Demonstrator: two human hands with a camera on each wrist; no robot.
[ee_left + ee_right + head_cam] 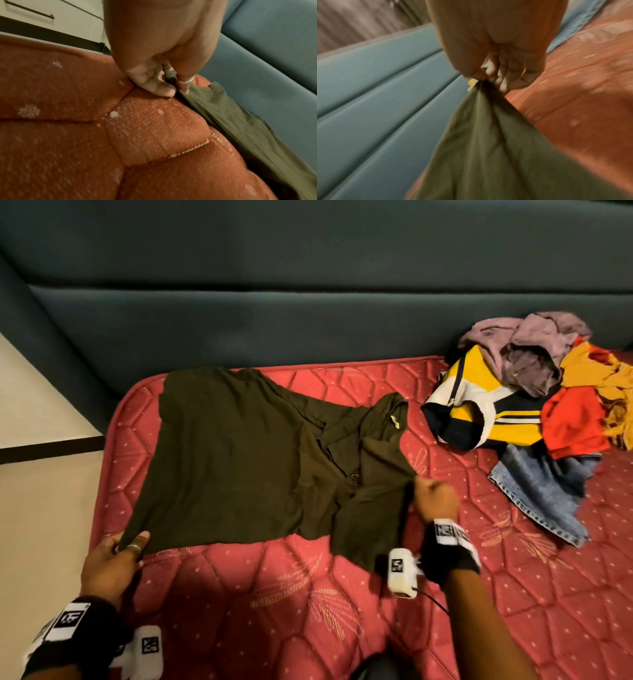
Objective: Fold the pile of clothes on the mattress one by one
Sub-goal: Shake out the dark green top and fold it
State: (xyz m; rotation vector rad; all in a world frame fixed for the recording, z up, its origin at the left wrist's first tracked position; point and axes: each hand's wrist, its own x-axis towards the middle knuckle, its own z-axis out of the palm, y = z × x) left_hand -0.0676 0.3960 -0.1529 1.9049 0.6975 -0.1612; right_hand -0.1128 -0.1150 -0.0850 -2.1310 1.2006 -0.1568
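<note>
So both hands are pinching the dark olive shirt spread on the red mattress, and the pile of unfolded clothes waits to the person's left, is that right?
Not quite. The pile of unfolded clothes lies to the person's right, as the head view shows. The rest holds: the left hand and right hand both pinch the dark olive shirt spread on the red mattress.

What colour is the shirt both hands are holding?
The spread-out cotton shirt is dark olive green, clearest in the head view.

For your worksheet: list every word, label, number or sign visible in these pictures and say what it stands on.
No text can be read.
Black-and-white square markers on the wrist bands and white wrist units: patterns, not legible words.
Small pale tag at the olive shirt neck: too small to read.
</note>
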